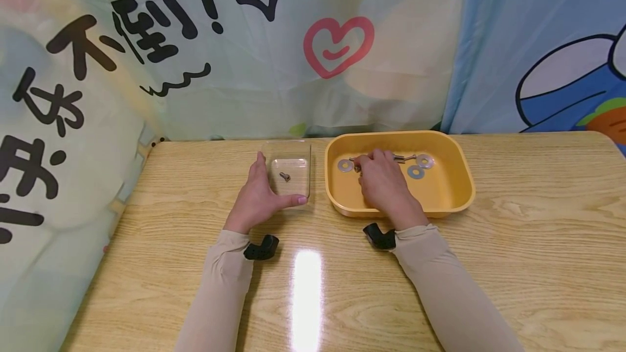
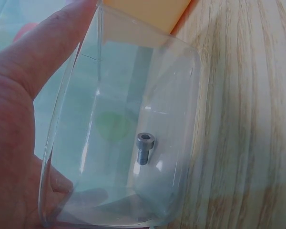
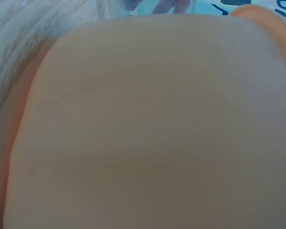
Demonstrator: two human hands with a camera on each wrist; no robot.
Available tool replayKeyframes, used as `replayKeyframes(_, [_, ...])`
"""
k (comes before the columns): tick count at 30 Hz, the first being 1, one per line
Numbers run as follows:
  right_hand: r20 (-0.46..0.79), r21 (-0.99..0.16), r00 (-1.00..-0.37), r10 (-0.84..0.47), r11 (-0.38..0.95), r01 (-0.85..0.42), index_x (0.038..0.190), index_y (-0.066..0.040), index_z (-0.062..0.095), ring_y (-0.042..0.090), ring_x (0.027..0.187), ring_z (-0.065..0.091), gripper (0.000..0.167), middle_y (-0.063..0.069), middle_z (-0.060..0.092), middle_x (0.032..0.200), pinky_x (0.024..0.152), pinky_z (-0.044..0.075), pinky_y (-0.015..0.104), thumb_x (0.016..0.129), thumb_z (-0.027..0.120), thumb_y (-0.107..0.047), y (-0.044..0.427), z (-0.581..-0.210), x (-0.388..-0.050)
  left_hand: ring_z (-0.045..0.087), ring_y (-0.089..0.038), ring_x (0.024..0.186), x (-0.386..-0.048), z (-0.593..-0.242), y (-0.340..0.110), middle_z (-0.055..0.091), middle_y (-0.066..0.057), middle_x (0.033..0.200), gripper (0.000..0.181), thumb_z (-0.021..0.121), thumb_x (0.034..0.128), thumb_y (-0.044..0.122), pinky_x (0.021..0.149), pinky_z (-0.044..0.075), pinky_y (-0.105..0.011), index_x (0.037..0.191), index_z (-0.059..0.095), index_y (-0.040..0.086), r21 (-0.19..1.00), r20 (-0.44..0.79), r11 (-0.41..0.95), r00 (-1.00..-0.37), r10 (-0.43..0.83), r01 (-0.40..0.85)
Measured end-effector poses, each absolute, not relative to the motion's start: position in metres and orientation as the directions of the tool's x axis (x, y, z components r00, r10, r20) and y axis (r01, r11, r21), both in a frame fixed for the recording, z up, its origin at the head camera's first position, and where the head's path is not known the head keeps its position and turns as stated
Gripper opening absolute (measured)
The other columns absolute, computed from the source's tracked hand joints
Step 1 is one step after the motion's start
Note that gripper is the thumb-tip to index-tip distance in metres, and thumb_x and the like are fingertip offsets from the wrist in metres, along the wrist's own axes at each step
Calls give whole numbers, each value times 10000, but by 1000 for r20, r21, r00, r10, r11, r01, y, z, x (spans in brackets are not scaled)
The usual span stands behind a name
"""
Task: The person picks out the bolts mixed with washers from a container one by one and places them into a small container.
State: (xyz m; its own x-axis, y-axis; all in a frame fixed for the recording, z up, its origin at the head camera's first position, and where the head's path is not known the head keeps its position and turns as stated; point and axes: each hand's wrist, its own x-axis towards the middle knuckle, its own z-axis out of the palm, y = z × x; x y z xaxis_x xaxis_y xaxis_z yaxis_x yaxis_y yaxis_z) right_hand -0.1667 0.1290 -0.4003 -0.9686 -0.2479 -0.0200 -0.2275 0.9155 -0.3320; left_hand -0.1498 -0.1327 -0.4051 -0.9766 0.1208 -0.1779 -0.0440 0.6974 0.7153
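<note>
Clear plastic box [image 1: 299,182]: upright on the wood-grain table [image 1: 538,221], left of the yellow tray [image 1: 464,200], a narrow strip of tabletop between them. On the floor of the box, one metal socket-head screw [image 1: 285,177], lying on its side; the hex recess in its head is distinct in the left wrist view.

Left hand [image 1: 258,192]: at the near left corner of the box, thumb and fingers spread wide apart. Thumb extended along the near wall, fingers along the left wall, so the hand bears on the box from two sides.

Right hand [image 1: 383,181]: inside the tray, back of the hand uppermost, fingers bent down among small hardware. Fingertips largely hidden in the head view; cannot tell whether they pinch anything. The right wrist view is nearly filled by a blurred tan surface, probably the tray's outer wall, and does not settle the point.

Tray contents: a flat washer [image 1: 345,165] left of the right hand; two more washers [image 1: 424,162] close together to its right; metal screws [image 1: 406,158] just beyond the fingers.

Surroundings: beige sleeves [image 1: 450,281] on both forearms, a black wrist device [image 1: 261,247] at each cuff. Behind the table, a printed cloth [image 1: 406,86] with dark lettering and a pink heart [image 1: 338,48].
</note>
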Motion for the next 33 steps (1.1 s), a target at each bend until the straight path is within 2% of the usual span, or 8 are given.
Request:
replayKeyframes(8, [-37,-335,-972,-230,920,-205,1129,17,664,422,1098,461,187,238,554,1139,960,414,520,949,618,-1,129,-399,-167,292,-375,1461,-150,-405,-132,103,-161,1665,1429,892,680,563,1147,320,-498,1602,-61,29,708,-173,705,-978,115,-43])
replayKeyframes(17, [-50,-317,-973,-225,927,-198,1174,29,654,430,1126,448,318,248,548,1198,990,403,543,870,613,114,128,-398,-166,263,-363,1476,-150,-405,-132,96,-161,1667,1433,889,680,570,1155,308,-493,1602,-70,37,710,-179,702,-977,118,-46])
replayKeyframes(19, [-51,-315,-974,-223,928,-196,1156,22,659,431,1125,450,305,242,555,1201,992,400,546,873,601,118,128,-398,-166,258,-359,1479,-150,-405,-132,98,-166,1666,1431,891,680,565,1158,303,-492,1602,-64,31,710,-178,702,-977,115,-47])
replayKeyframes(23, [-52,-314,-974,-219,930,-192,1089,-1,671,425,1105,456,230,226,567,1167,978,400,544,908,569,98,128,-399,-166,252,-351,1482,-150,-405,-131,107,-172,1663,1428,894,681,557,1164,293,-486,1602,-59,25,709,-176,703,-978,110,-48])
replayKeyframes(33, [-40,-301,-969,-244,928,-221,992,-51,707,414,1058,504,92,186,626,1045,922,425,525,946,635,-18,129,-399,-165,264,-358,1476,-149,-405,-131,106,-167,1664,1425,896,681,553,1159,301,-488,1603,-56,30,709,-176,703,-978,109,-49])
